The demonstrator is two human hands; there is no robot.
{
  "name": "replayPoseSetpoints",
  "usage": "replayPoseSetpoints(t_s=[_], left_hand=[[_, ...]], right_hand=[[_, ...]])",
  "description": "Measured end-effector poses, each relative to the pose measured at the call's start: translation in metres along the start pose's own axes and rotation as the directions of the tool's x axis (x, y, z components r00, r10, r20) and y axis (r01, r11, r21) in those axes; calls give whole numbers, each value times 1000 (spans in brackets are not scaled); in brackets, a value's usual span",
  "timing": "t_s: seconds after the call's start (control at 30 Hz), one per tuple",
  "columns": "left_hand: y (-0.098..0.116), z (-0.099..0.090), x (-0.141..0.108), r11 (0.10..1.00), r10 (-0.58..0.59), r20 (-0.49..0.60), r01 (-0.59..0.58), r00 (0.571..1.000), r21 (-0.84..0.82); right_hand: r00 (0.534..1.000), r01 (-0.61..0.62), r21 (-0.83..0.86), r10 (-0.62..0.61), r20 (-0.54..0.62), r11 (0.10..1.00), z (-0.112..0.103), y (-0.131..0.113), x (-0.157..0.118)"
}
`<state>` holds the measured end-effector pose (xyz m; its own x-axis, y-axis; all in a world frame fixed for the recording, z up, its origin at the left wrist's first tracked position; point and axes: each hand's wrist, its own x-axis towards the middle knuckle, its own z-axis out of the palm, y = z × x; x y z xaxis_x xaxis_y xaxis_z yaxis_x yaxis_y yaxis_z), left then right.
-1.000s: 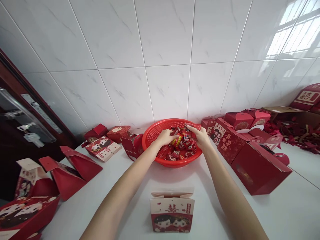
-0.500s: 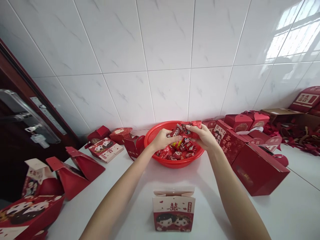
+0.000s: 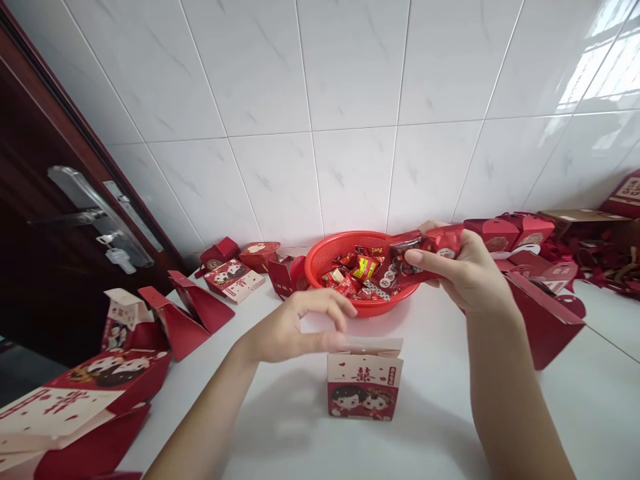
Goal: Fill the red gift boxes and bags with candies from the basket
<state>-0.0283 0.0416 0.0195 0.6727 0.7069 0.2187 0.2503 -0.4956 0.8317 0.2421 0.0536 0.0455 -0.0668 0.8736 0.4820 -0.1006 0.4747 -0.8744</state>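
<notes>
Several red-wrapped candies (image 3: 397, 265) are gripped by my right hand (image 3: 463, 267), thumb across them, just above the right rim of a red plastic basket (image 3: 320, 257). More wrapped candies (image 3: 353, 277) lie inside that basket. My left hand (image 3: 300, 325) is empty, its fingers curved and apart, at the top left of a small upright candy box (image 3: 364, 385). Cream above and red below, this box carries two cartoon figures on its front, and its top looks open. Whether the left fingertips touch the box I cannot tell.
Folded red boxes (image 3: 175, 313) and a cream-and-red box (image 3: 235, 280) stand on the left of the white table (image 3: 280, 427). On the right are larger red boxes (image 3: 545, 320). A tiled wall (image 3: 355, 167) rises behind, with a dark door (image 3: 60, 267) at left.
My left hand has left the basket and come down to the small box, fingers now apart. The right hand has come slightly right with the candies. The view has shifted.
</notes>
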Motion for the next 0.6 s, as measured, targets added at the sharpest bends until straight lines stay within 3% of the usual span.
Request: replayPoseSetpoints(t_s=[0.1, 0.23, 0.37, 0.6], left_hand=[[-6, 11, -14, 994, -89, 46, 86, 995, 65], [-14, 27, -6, 980, -187, -133, 195, 973, 49], [-14, 24, 13, 992, -116, -222, 123, 968, 20], [-30, 20, 24, 993, -115, -181, 114, 977, -19]], right_hand=[[999, 2, -36, 0, 40, 999, -3, -8, -6], [987, 29, -155, -3, 163, 987, 3, -11, -7], [974, 34, -218, 16, 226, 975, 11, -11, -6], [960, 34, -301, 52, 275, 953, 5, -7, -6]])
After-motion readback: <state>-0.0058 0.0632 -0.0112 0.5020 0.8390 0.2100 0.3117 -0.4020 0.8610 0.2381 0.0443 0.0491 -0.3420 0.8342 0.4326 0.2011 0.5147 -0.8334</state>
